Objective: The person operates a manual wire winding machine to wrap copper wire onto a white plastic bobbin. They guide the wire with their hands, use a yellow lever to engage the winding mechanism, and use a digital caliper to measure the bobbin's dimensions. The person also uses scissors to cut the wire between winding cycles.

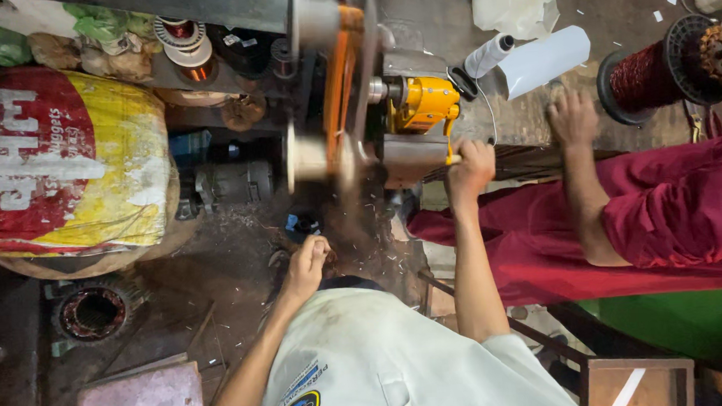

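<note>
Grip of right hand (470, 168) clenched on yellow crank handle (450, 143). Below the blurred spool (309, 158), left hand (308, 259) curled; cannot tell its grip.

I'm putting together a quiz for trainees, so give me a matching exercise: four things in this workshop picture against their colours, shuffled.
Things:
1. big sack
2. winder body
3. wire spool
4. paper roll

Colours:
A. white
B. yellow
C. red and yellow
D. dark red

Pairs: 1-C; 2-B; 3-D; 4-A
</note>
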